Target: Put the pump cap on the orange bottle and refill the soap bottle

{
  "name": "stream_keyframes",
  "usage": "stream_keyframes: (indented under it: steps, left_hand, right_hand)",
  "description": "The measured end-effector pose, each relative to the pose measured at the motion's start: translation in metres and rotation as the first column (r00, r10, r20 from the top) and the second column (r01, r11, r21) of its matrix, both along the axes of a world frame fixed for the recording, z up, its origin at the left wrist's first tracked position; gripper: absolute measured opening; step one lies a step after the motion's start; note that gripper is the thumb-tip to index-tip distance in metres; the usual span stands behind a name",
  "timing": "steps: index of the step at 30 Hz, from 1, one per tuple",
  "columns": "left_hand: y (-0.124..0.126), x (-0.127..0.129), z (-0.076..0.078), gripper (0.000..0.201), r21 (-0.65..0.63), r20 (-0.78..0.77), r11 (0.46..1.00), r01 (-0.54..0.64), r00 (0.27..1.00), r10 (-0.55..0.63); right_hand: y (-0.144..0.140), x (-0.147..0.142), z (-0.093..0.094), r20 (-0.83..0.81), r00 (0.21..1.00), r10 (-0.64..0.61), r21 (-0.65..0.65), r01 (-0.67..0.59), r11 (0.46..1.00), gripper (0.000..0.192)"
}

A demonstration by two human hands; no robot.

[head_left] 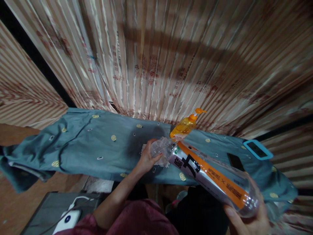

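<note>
My right hand (250, 212) grips the base of a large clear plastic bottle (210, 174) with an orange and silver label. The bottle lies tilted across the view, its neck end pointing left; no liquid can be made out inside. At that end, my left hand (146, 158) is closed around a clear, cup-like plastic piece (156, 147). Whether this touches the bottle's mouth or is part of its neck, I cannot tell. A crumpled whitish tissue or cloth (163, 162) lies under the left hand. Just behind stands a yellow pump bottle (184, 127) with an orange pump top.
A teal cloth with pineapple prints (80, 143) covers the long narrow table. To the right lie a dark phone (235, 162) and a blue-framed device (258, 149). A white power bank (67, 222) with a cable rests on a dark box at lower left. Striped curtains hang behind.
</note>
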State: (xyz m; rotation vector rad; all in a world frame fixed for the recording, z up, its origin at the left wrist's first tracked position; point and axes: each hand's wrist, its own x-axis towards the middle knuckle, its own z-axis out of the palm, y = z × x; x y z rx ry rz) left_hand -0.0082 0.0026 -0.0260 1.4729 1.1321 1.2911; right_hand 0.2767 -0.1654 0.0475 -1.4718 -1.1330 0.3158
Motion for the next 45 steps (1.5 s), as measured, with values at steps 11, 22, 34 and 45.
stream_keyframes:
  steps: [11, 22, 34, 45]
  left_hand:
    - [-0.001, -0.002, 0.002, 0.063, -0.035, 0.027, 0.999, 0.014, 1.000, -0.014]
    - [0.000, -0.002, 0.001, 0.062, -0.037, 0.036, 0.999, 0.008, 0.999, -0.007]
    - [0.000, -0.003, -0.001, 0.065, -0.068, 0.024, 0.998, -0.003, 1.000, 0.004]
    - [0.000, -0.002, -0.002, 0.064, -0.045, 0.017, 0.999, -0.001, 1.000, 0.002]
  right_hand:
    - [0.006, -0.027, 0.024, -0.070, 0.994, -0.079, 0.021, 0.081, 0.996, 0.128]
    - [0.003, -0.005, 0.006, -0.075, 0.997, -0.008, 0.020, 0.009, 1.000, 0.115]
    - [0.006, -0.032, 0.026, -0.108, 0.992, -0.071, 0.006, 0.072, 0.997, 0.117]
    - [0.006, -0.056, 0.048, -0.109, 0.988, -0.107, -0.021, 0.105, 0.994, 0.133]
